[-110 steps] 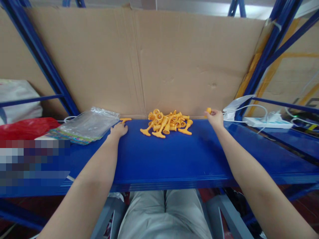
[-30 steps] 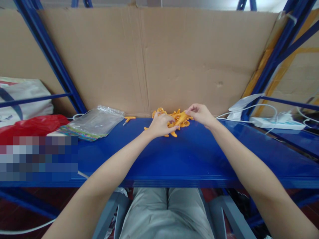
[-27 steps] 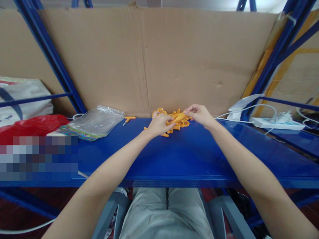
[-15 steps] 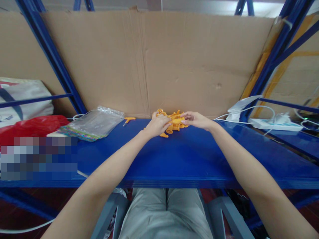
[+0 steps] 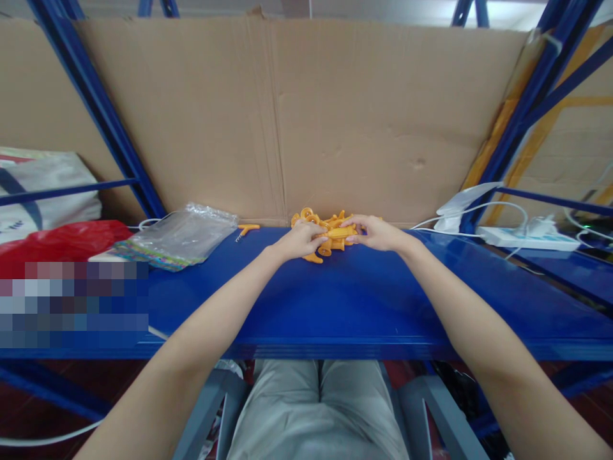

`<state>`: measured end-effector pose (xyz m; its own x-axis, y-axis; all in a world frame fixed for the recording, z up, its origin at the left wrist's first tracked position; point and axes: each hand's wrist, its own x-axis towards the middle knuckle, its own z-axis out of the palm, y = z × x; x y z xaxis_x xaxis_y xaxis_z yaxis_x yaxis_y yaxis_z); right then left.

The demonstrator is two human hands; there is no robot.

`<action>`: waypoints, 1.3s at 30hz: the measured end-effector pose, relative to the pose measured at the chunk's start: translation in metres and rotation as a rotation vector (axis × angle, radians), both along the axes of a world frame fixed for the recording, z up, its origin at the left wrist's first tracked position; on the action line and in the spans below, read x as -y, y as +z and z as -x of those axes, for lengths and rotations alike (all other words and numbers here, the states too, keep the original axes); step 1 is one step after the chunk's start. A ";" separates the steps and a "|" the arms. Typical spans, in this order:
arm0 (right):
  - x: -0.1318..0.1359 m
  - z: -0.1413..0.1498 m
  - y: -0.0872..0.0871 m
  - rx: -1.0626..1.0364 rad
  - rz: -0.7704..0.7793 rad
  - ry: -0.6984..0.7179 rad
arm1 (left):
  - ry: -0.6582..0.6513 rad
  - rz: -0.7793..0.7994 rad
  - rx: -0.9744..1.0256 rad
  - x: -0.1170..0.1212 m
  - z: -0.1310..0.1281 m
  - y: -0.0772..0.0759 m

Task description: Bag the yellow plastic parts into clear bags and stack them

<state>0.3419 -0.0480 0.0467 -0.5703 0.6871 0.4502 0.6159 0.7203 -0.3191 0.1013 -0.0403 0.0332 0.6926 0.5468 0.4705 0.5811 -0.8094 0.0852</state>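
Over a pile of orange plastic pieces [image 5: 313, 258], my left hand [image 5: 301, 240] and my right hand [image 5: 378, 232] are closed on the two ends of one elongated orange plastic piece [image 5: 339, 234]. The piece lies sideways between my fingertips, and its exact kind is too small to tell. Loose parts of the pile, some round and some curved, show behind and below it. Part of the pile is hidden by my left hand. To the left, apart from the pile, lies an orange T-shaped handle [image 5: 249, 227] with a short metal spiral.
A clear plastic bag [image 5: 184, 233] lies on the blue shelf [image 5: 330, 306], left of the handle. Red plastic [image 5: 71, 243] sits farther left. Cardboard [image 5: 364, 121] stands upright behind. A white power strip [image 5: 529, 239] with cables is at right.
My right fingers have moved slightly left and closed on the elongated orange piece. My left hand has shifted a little and now grips its other end.
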 end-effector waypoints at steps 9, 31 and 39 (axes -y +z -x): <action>0.010 0.012 0.002 0.207 -0.191 -0.033 | -0.041 0.535 0.199 -0.007 0.005 0.002; 0.022 0.013 0.005 0.327 -0.636 -0.156 | -0.030 1.166 0.543 -0.001 0.019 0.020; -0.021 -0.053 0.000 -0.191 -0.455 -0.654 | 0.142 0.879 1.003 -0.023 0.042 0.007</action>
